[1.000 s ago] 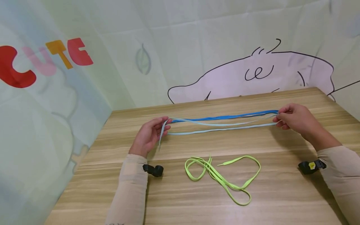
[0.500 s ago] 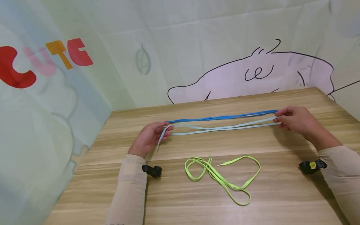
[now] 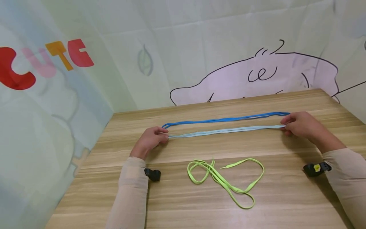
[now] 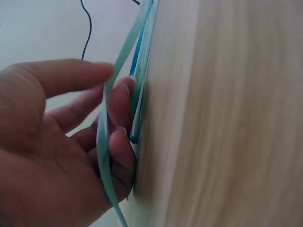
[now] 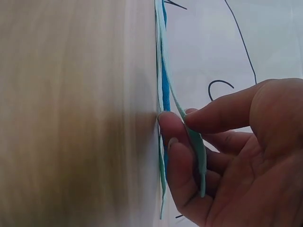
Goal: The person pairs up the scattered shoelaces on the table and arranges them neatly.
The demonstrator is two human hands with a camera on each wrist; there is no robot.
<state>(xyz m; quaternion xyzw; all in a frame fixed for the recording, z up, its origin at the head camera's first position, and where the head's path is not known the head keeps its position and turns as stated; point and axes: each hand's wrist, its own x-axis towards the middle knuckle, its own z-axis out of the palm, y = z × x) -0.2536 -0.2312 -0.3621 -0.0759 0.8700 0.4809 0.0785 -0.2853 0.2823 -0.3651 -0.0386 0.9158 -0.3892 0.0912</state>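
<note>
A pale blue shoelace [image 3: 217, 131] stretches between my two hands, its strands lying close together over the table. My left hand [image 3: 149, 140] pinches it between thumb and fingers near the left end. In the left wrist view, a tail of the pale shoelace [image 4: 102, 142] hangs across the palm. At the other end my right hand [image 3: 301, 124] pinches the same lace, and a short end of the pale shoelace [image 5: 198, 149] sticks out below the thumb in the right wrist view. Just behind it lies a folded darker blue shoelace [image 3: 217, 120], roughly parallel.
Nearer me, a yellow-green shoelace [image 3: 226, 184] lies in loose loops on the wooden table [image 3: 171, 203]. A printed cloth backdrop [image 3: 200, 47] stands behind the table and along its left side.
The upper pale strand has come down toward me, away from the dark blue shoelace, and now lies alongside the lower strand. Both hands have moved slightly nearer. The yellow-green shoelace stays put.
</note>
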